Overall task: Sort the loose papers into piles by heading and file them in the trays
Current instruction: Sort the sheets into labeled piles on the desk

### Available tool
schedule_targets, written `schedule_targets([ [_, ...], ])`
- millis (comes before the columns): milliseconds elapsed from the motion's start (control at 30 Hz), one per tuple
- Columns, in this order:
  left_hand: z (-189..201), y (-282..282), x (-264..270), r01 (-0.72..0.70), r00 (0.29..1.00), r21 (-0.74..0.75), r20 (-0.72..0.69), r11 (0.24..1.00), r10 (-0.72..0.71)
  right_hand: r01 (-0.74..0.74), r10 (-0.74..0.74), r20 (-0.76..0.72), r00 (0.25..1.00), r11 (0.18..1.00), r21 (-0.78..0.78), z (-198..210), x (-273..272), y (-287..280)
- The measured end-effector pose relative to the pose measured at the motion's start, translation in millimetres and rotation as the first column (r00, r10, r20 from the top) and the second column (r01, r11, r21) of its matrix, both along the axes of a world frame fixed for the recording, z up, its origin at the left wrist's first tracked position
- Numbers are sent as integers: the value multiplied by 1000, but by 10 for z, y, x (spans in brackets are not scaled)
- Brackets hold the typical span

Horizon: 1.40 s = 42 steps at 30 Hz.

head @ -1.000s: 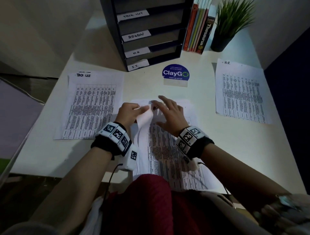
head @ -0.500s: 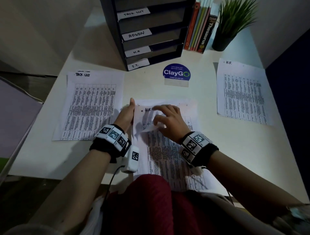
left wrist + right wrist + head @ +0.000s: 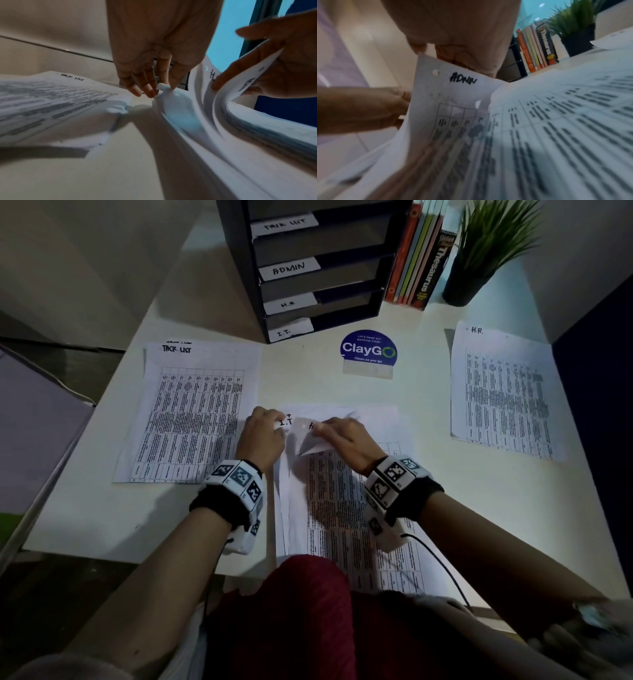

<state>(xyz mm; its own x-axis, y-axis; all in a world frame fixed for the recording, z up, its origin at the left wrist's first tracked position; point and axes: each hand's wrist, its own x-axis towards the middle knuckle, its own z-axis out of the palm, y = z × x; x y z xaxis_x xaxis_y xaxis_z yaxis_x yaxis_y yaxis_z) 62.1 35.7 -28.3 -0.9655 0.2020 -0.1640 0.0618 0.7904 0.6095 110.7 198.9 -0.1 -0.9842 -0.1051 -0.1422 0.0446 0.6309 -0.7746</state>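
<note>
The left hand's fingers pinched the top-left corner of a lower sheet marked I.T., while the right hand pinched the curled-up corners of the upper sheets in the middle stack. On the white surface, the TASK LIST pile lay at nine o'clock of the hands and the H.R. pile at two o'clock. The labelled trays stood at twelve o'clock.

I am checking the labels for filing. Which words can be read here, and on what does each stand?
"ADMIN": tray label
"H.R": tray label
"I.T.": tray label
"H.R.": right pile
"I.T": middle stack sheet
"ADMIN": lifted sheet
"ClayGO": round sticker
"Thesaurus": book spine
Table print: too small.
</note>
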Motion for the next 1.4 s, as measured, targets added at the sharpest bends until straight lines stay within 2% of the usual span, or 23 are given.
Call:
schedule_targets([
  [33,-6,-2,3,2,1000,-1,-5,1000,-2,40,-39,16,999,999,-22,21,-37,-6],
  [100,10,-6,17,4,1000,32,-30,999,-3,45,-46,10,999,995,86,20,-94,-15],
  [167,48,-12,55,36,997,95,-75,995,-29,27,-17,-57,998,985,169,-15,-115,-31],
  [267,102,-30,143,76,993,167,-105,983,-59,34,-18,-115,993,989,141,-40,-93,-52],
  [433,100,-67,227,-92,996,256,22,962,90,-79,119,-112,987,948,308,-149,-84,-52],
  [533,93,-81,246,-112,992,286,89,952,90,-98,130,-57,990,916,389,-194,-89,-58],
  [667,120,-93,227,-188,982,421,110,887,155,-53,177,-234,956,889,455,-168,2,-70],
  [767,86,-82,122,-110,992,265,-26,958,121,-68,230,-285,931,874,481,-220,72,-54],
  [900,53,-58,15,-19,1000,95,-17,995,20,-123,241,-266,933,911,393,-194,59,-62],
  [1033,93,-55,26,10,994,-28,-107,1000,-13,-164,193,-111,975,959,233,-88,35,-94],
  [1133,140,-64,75,20,984,-50,-174,999,-29,-58,59,-4,998,997,44,-55,11,-132],
  [1200,154,-87,109,54,969,-95,-233,994,-75,59,-59,-10,998,998,-32,-79,-17,-133],
  [1300,142,-118,168,103,952,-152,-270,983,-142,92,-85,-100,991,994,64,-131,-53,-109],
  [1400,125,-107,209,135,958,-65,-247,989,-147,80,-43,-188,981,978,194,-155,-53,-110],
])
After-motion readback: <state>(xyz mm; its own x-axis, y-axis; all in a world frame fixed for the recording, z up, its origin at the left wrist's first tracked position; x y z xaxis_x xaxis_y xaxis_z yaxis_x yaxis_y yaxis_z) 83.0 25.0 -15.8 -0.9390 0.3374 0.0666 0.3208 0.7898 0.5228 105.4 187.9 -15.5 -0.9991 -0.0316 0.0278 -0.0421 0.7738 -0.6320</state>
